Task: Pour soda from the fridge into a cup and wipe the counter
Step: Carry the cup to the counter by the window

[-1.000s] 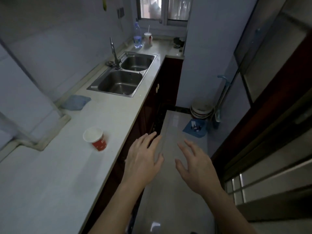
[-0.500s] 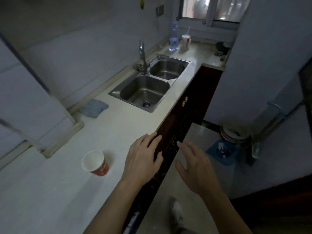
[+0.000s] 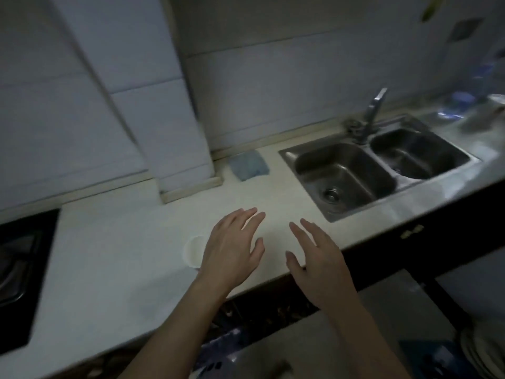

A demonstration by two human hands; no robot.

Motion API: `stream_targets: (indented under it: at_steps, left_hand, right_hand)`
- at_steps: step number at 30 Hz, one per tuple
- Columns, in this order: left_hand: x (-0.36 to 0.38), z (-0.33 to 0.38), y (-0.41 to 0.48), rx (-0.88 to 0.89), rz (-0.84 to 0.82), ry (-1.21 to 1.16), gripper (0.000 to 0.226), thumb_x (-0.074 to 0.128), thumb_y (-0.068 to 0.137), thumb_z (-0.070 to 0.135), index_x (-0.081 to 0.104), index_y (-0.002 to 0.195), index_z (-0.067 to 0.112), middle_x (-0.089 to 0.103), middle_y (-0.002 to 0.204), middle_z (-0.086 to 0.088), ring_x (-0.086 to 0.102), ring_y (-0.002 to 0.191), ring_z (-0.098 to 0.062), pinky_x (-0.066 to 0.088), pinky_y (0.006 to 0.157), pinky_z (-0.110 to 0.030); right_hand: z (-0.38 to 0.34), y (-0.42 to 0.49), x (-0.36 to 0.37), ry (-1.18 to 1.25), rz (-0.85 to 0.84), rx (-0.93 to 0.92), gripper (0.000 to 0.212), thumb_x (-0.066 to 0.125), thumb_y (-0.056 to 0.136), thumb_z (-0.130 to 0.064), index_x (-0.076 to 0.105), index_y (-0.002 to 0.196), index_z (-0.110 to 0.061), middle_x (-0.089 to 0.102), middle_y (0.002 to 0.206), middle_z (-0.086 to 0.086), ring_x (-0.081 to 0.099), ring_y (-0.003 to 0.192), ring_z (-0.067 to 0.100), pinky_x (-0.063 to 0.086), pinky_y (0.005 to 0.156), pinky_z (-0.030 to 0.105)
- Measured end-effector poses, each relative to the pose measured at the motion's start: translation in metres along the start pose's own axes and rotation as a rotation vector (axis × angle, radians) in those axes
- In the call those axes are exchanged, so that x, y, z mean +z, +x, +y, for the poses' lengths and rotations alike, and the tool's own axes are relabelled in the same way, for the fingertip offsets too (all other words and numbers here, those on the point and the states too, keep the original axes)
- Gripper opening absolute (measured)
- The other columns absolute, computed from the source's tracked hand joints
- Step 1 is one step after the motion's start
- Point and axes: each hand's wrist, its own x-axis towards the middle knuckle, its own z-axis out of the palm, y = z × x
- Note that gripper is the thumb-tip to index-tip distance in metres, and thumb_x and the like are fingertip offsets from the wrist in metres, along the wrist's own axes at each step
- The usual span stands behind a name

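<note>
Hob: a dark cooktop (image 3: 19,269) is set into the far left end of the worktop (image 3: 123,269), cut off by the frame edge.
Worktop: pale and long, running left to right along the tiled wall, with a dark cabinet front below.
Cup: there's the cup (image 3: 192,251), upright on the worktop near the front edge. Only its white rim and inside show, because the left hand covers its right side.
Left hand: the left hand (image 3: 232,248) is released, palm down, fingers straight and slightly spread, holding nothing, over the worktop just right of the cup.
Cloth: a blue cloth (image 3: 248,165) lies flat at the back against the wall, well apart from both hands, between the tiled column and the sink.
Right hand: the right hand (image 3: 321,265) is released too, fingers straight and thumb out, grasping nothing, over the worktop's front edge.
Sink: a steel double sink (image 3: 287,154) sits right of the hands, larger bowl nearer.
Tap: the tap (image 3: 373,110) stands behind the divider.
Bottle: a blurred bottle (image 3: 461,103) is at far right.
</note>
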Motion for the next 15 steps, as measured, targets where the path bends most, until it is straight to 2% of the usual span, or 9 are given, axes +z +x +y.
stream_targets:
  at_steps: [7,11,15]
  left_hand:
    - [-0.024,-0.079,-0.036,-0.301,0.088,0.008,0.057,0.035,0.09,0.041,0.054,0.139,0.02,0.056,0.142,0.002,0.05,0.129,-0.019,0.037,0.108,-0.032]
    - [-0.027,-0.122,-0.058,-0.469,0.143,-0.064,0.051,0.042,0.094,0.037,0.05,0.141,0.02,0.056,0.14,0.002,0.051,0.125,-0.019,0.042,0.103,-0.034]
    - [-0.013,-0.159,-0.076,-0.606,0.134,-0.154,0.046,0.054,0.097,0.023,0.049,0.142,0.02,0.054,0.141,0.001,0.051,0.125,-0.021,0.041,0.103,-0.033]
  right_hand:
    - [-0.046,0.056,0.05,0.035,-0.136,-0.242,0.056,0.062,0.089,-0.034,0.048,0.143,-0.022,0.049,0.147,0.004,0.045,0.135,0.025,0.041,0.107,0.042]
    - [-0.056,0.074,0.078,0.036,-0.191,-0.295,0.059,0.07,0.086,-0.026,0.05,0.142,-0.021,0.053,0.143,0.004,0.048,0.133,0.025,0.042,0.106,0.041]
    - [-0.051,0.089,0.11,0.005,-0.265,-0.317,0.062,0.074,0.083,-0.023,0.052,0.14,-0.017,0.057,0.139,0.008,0.052,0.13,0.026,0.042,0.105,0.04]
